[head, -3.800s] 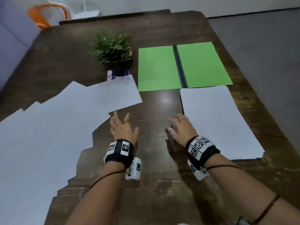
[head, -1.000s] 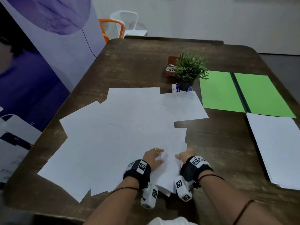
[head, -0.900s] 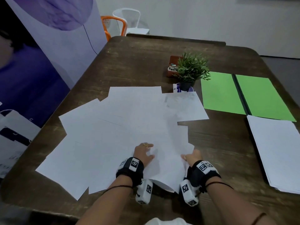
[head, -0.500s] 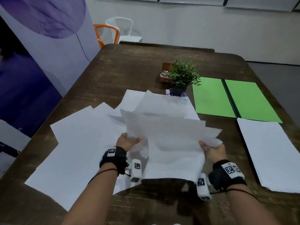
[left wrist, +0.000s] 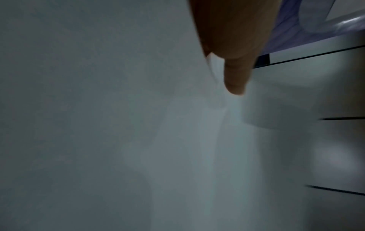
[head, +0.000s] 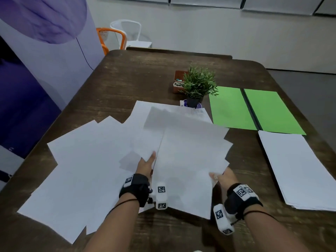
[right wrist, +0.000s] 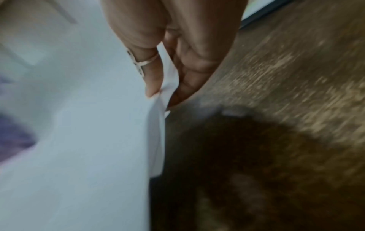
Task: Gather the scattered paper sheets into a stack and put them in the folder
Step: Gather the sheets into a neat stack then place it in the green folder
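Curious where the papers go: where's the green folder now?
In the head view, the green folder lies open on the right side of the table, beside the potted plant and just beyond the neat paper stack.

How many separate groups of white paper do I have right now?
3: a fanned bunch held between the left hand and right hand; loose sheets spread left on the table; a neat stack at right, beside the green folder. Overlaps may hide more.
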Demonstrator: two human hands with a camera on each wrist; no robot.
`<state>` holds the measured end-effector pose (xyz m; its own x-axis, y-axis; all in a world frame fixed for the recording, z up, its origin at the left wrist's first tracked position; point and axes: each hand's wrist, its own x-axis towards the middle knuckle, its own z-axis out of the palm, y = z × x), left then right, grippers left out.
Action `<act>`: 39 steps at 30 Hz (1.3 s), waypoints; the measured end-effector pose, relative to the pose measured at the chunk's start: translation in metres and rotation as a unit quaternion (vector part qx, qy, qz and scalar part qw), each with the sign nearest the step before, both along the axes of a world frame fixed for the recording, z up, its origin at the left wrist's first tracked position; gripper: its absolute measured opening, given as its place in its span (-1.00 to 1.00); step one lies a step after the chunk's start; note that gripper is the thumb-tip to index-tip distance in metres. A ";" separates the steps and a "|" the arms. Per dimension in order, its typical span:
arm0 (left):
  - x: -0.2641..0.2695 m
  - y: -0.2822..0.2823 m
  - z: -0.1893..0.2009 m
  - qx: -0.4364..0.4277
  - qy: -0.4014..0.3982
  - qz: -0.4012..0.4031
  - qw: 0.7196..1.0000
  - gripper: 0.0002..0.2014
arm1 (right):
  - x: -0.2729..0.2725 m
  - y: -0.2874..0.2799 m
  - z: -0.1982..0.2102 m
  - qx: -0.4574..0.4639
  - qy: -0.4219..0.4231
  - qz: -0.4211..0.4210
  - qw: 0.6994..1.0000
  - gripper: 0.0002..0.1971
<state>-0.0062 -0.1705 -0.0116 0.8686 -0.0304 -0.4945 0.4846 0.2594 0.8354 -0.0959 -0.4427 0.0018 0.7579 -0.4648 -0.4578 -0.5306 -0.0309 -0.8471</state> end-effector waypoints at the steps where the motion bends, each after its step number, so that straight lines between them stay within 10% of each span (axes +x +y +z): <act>1: 0.006 0.002 0.001 0.066 0.007 0.003 0.998 -0.51 | -0.001 0.001 -0.002 -0.020 0.014 0.026 0.999 -0.46; 10: 0.028 0.034 -0.031 0.458 0.043 -0.250 0.852 -0.41 | 0.017 0.003 -0.014 -0.057 0.087 0.011 0.995 -0.63; 15: 0.027 0.035 -0.024 0.457 0.020 -0.261 0.850 -0.47 | 0.029 0.015 -0.003 -0.158 0.058 0.065 0.983 -0.89; 23: 0.018 0.021 -0.011 0.304 -0.008 -0.264 0.915 -0.31 | 0.068 0.055 0.006 -0.119 -0.013 0.148 0.982 -0.79; 28: 0.030 0.026 -0.009 0.464 -0.033 -0.223 0.856 -0.55 | 0.105 0.054 0.007 -0.117 0.010 0.075 0.990 -0.79; 33: 0.044 0.047 -0.005 0.541 0.023 -0.213 0.813 -0.45 | 0.149 0.049 -0.003 -0.339 0.046 0.290 0.894 -0.52; 39: 0.049 0.081 -0.002 0.562 0.065 -0.221 0.794 -0.44 | 0.169 0.049 -0.022 -0.370 0.103 0.486 0.785 0.00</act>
<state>0.0430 -0.0896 -0.0138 0.8350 0.2070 -0.5099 0.4227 -0.8344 0.3536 0.0732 -0.3934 -0.0199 0.8649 0.0906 -0.4937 -0.0755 -0.9489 -0.3064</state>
